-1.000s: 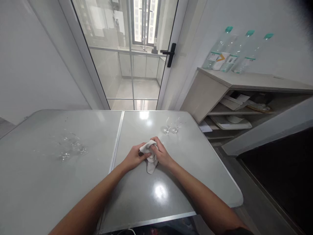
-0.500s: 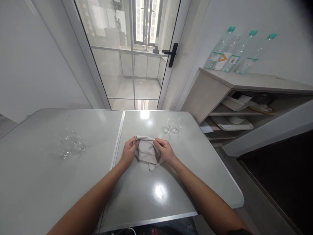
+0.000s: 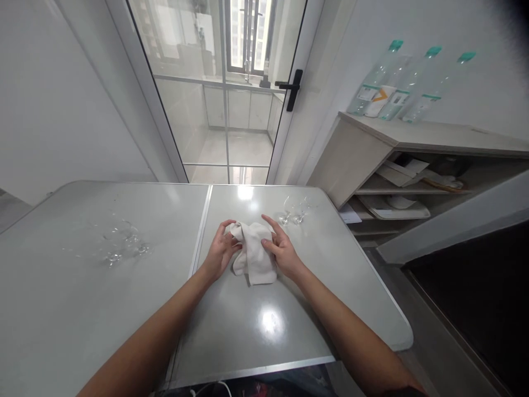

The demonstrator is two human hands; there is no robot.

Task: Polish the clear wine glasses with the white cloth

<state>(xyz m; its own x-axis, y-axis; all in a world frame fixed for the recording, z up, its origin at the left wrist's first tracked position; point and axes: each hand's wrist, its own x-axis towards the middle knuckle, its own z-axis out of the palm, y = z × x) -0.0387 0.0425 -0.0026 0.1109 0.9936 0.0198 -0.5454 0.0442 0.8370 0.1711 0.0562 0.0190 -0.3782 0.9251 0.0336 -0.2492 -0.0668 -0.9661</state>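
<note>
A crumpled white cloth [image 3: 254,256] lies on the grey table [image 3: 256,325], just right of the table's middle seam. My left hand [image 3: 220,252] curls round the cloth's left edge, thumb pressed into the fabric. My right hand [image 3: 282,249] grips the cloth's right side with its lower fingers, while the index finger sticks out toward the far edge. Two small clear glasses [image 3: 295,212] stand just beyond my right hand. Several more clear glasses [image 3: 124,245] sit on the left half of the table.
A glass door with a black handle [image 3: 289,88] stands behind the table. To the right is a low wooden shelf unit [image 3: 413,138] holding papers, with three green-capped plastic bottles [image 3: 407,85] on top. The table's right edge drops to the floor.
The cloth was bunched between both hands, then pulled out wide. Now it lies on the table in a looser heap, and both hands have moved slightly farther from me.
</note>
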